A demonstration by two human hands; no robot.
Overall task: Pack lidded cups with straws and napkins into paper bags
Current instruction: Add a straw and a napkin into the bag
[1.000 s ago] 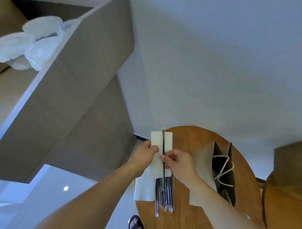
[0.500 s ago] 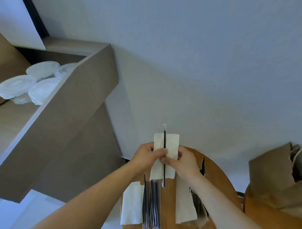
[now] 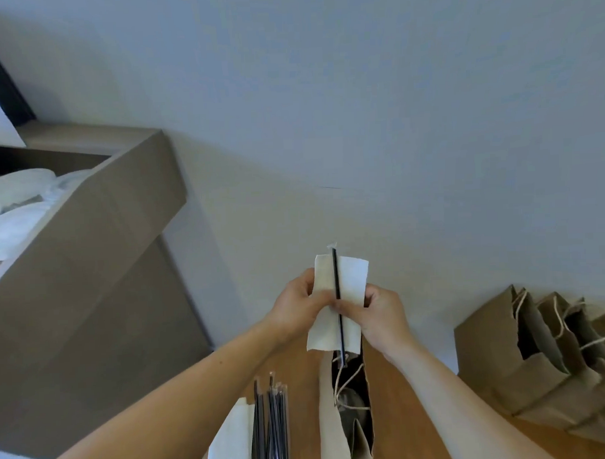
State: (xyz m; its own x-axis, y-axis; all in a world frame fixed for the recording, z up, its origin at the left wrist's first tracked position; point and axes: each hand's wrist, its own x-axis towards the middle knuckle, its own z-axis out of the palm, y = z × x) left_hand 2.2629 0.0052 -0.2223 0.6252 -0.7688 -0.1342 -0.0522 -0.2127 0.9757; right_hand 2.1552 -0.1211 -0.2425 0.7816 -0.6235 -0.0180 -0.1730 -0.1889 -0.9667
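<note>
Straw (image 3: 336,272), black, wrapped: lies lengthwise on napkin (image 3: 349,282), long axis upright. Left hand (image 3: 297,306) and right hand (image 3: 383,312) pinch both at mid-length, fingers curled. Location: directly above open paper bag (image 3: 330,420); lower tip points into its mouth.

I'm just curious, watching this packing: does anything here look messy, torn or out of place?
Nothing is spilled. The left hand and right hand hold a napkin and wrapped straw neatly over the open paper bag. Only the row of paper bags on the right shows jagged-looking rims, perhaps just folds.
</note>
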